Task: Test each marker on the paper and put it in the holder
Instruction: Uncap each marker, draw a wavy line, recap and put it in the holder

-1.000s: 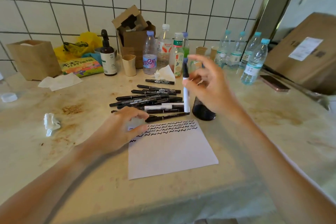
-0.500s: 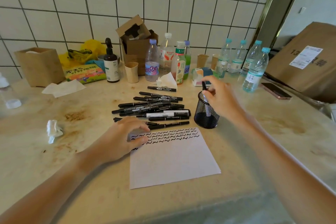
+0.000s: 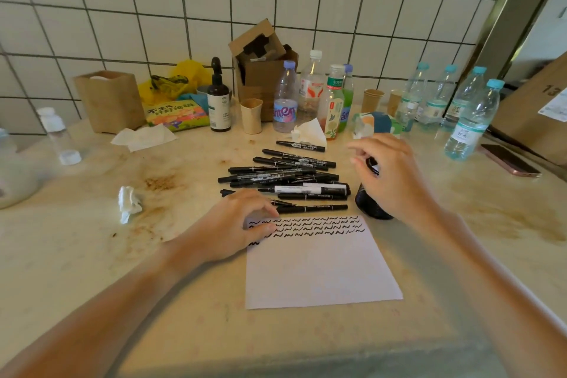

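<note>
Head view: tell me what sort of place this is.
Probably a kitchen or utility counter used as a makeshift worktable: a stained stone countertop against a white tiled wall, cluttered with water bottles, paper cups and cardboard boxes.

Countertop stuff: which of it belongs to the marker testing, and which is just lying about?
Job: pile of markers, paper, mesh holder.
Lying about: water bottles, cardboard box, paper cups, crumpled tissue, phone.
</note>
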